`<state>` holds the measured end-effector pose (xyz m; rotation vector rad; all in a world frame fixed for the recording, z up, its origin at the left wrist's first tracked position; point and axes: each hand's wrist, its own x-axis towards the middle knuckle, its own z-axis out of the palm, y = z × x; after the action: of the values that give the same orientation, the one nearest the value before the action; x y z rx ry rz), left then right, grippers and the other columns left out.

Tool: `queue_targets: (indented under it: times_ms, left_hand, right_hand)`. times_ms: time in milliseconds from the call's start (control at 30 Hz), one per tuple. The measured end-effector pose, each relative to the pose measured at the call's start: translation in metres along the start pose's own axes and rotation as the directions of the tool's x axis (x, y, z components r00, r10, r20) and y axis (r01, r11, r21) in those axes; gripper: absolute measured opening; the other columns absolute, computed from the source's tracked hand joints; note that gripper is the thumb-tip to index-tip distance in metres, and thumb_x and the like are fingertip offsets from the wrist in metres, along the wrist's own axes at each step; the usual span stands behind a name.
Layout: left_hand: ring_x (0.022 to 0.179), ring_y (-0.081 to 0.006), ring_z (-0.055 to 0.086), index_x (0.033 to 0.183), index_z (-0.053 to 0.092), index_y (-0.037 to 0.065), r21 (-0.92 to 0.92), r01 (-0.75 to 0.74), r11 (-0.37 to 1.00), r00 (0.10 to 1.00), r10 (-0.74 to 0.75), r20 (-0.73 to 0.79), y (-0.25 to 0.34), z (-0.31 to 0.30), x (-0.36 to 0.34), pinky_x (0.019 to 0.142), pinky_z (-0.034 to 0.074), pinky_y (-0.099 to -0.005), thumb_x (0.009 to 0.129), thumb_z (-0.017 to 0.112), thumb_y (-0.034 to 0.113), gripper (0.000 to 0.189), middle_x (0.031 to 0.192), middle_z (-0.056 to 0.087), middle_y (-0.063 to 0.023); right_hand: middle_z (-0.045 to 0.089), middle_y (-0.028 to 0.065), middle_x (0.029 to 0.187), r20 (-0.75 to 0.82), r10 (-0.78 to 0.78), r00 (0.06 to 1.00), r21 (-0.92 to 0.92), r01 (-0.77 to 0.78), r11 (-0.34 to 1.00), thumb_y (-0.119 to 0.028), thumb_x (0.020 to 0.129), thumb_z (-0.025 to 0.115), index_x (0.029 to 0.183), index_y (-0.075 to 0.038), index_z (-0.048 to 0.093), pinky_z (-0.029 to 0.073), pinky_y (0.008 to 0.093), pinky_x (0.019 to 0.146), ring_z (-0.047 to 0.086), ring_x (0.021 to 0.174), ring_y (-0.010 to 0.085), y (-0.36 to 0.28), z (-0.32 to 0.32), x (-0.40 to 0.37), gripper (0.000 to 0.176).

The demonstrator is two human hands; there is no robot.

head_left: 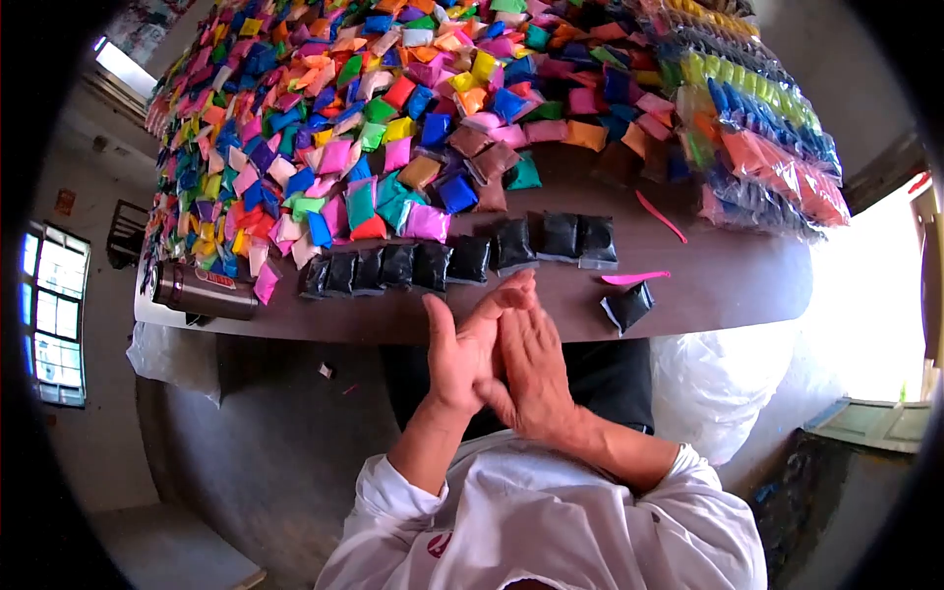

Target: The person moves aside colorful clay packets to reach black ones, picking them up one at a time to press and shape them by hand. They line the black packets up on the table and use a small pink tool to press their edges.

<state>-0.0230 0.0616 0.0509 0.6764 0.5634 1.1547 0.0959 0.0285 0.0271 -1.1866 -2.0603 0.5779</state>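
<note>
My left hand (455, 362) is held palm up in front of the table's near edge, thumb apart and fingers stretched out. Across its palm and fingers lies my right hand (538, 379), flat, with its fingers extended. Whether anything is between the two palms is hidden. Just beyond them, a row of small black packets (398, 266) runs along the dark table (728, 285). One separate black packet (627, 308) rests to the right, near the edge. Touching or close above it is a pink plastic stick (636, 278), and a second pink stick (661, 216) lies farther back.
A large heap of colourful small packets (393, 128) covers the table's far and left parts. Stacked clear bags of coloured packets (777, 128) stand at right. A metal flask (205, 291) lies on the left edge. White plastic bags (713, 393) hang or stand below the table.
</note>
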Motion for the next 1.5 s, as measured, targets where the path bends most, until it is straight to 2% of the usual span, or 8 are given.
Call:
queue_targets:
  times_ms: [500, 600, 667, 733, 800, 1333, 1400, 1500]
  left_hand:
    - [0.124, -0.0346, 0.046, 0.134, 0.042, 0.003, -0.327, 0.109, 0.939, 0.975, -0.164, -0.147, -0.004, 0.009, 0.012, 0.106, 0.031, -0.0446, 0.087, 0.024, 0.073, 0.086, 0.137, 0.045, -0.0207]
    - [0.142, -0.0316, 0.018, 0.14, 0.03, -0.003, -0.292, 0.198, 0.936, 0.788, 0.025, 0.615, -0.002, -0.003, 0.011, 0.117, 0.014, -0.036, 0.099, 0.024, 0.045, 0.063, 0.152, 0.021, -0.018]
    - [0.145, -0.0267, -0.002, 0.149, 0.019, 0.018, -0.717, 0.001, 0.697, 0.774, -0.455, -0.442, 0.021, 0.055, -0.003, 0.117, 0.0, -0.0387, 0.098, 0.019, 0.05, 0.06, 0.157, -0.002, -0.012]
    - [0.145, -0.0253, 0.001, 0.147, 0.022, 0.014, -0.525, 0.134, 0.84, 0.78, -0.417, -0.467, -0.003, 0.005, 0.0, 0.118, 0.005, -0.0361, 0.101, 0.021, 0.04, 0.054, 0.157, 0.001, -0.0119]
    - [0.138, -0.0359, 0.026, 0.137, 0.04, 0.0, -0.351, 0.083, 0.933, 0.996, -0.063, 0.069, -0.006, -0.024, -0.006, 0.115, 0.017, -0.045, 0.08, 0.013, 0.082, 0.104, 0.148, 0.03, -0.0189]
    - [0.117, -0.0319, 0.052, 0.13, 0.046, 0.003, -0.499, 0.251, 0.83, 0.96, -0.149, 0.236, 0.001, -0.02, -0.007, 0.101, 0.037, -0.0459, 0.086, 0.031, 0.073, 0.084, 0.131, 0.048, -0.0171]
    - [0.106, -0.0284, 0.059, 0.124, 0.053, 0.007, -0.523, 0.178, 0.834, 0.948, -0.003, 0.318, -0.007, -0.032, -0.011, 0.091, 0.042, -0.0455, 0.087, 0.038, 0.069, 0.074, 0.124, 0.053, -0.0157]
    - [0.078, -0.0255, 0.055, 0.117, 0.054, 0.009, -0.385, 0.15, 0.911, 0.974, -0.068, 0.217, 0.005, 0.008, -0.009, 0.084, 0.043, -0.0454, 0.089, 0.03, 0.069, 0.07, 0.103, 0.061, -0.0093]
  right_hand:
    - [0.028, 0.0343, 0.141, 0.011, -0.143, 0.99, 0.036, 0.143, 0.989, -0.071, 0.081, 0.041, 0.136, 0.013, 0.03, 0.016, 0.053, 0.111, 0.023, 0.136, 0.0478, -0.002, -0.011, 0.029, 0.101]
    - [0.029, 0.0347, 0.141, 0.03, -0.255, 0.967, 0.22, 0.242, 0.945, -0.073, 0.08, 0.039, 0.134, 0.016, 0.03, 0.011, 0.0547, 0.112, 0.022, 0.136, 0.0479, -0.027, 0.003, -0.004, 0.105]
    - [0.028, 0.0341, 0.141, 0.089, -0.278, 0.956, 0.22, 0.254, 0.942, -0.076, 0.079, 0.038, 0.137, 0.014, 0.028, 0.014, 0.0558, 0.111, 0.024, 0.135, 0.0484, -0.035, 0.003, -0.011, 0.107]
    - [0.029, 0.0339, 0.141, 0.1, -0.299, 0.949, 0.2, 0.275, 0.94, -0.074, 0.081, 0.037, 0.136, 0.014, 0.03, 0.013, 0.0547, 0.111, 0.023, 0.136, 0.0478, -0.033, 0.005, -0.002, 0.104]
    - [0.029, 0.0329, 0.141, 0.073, -0.354, 0.932, 0.162, 0.339, 0.927, -0.072, 0.083, 0.035, 0.135, 0.014, 0.031, 0.013, 0.053, 0.112, 0.022, 0.136, 0.0464, -0.023, 0.006, 0.019, 0.1]
    - [0.024, 0.0292, 0.146, -0.045, -0.261, 0.964, 0.303, 0.262, 0.916, -0.079, 0.079, 0.037, 0.14, 0.011, 0.025, 0.011, 0.0474, 0.113, 0.02, 0.139, 0.042, -0.019, 0.007, 0.032, 0.109]
    - [0.021, 0.0277, 0.148, -0.167, -0.257, 0.952, 0.591, 0.306, 0.747, -0.073, 0.082, 0.042, 0.141, 0.011, 0.022, 0.01, 0.0454, 0.114, 0.019, 0.139, 0.0403, -0.033, 0.029, 0.035, 0.105]
    - [0.04, 0.0229, 0.133, -0.642, 0.224, 0.733, 0.552, 0.645, -0.528, -0.061, 0.09, 0.038, 0.144, -0.005, 0.027, 0.026, 0.0429, 0.107, 0.045, 0.119, 0.0345, -0.064, 0.079, 0.065, 0.079]
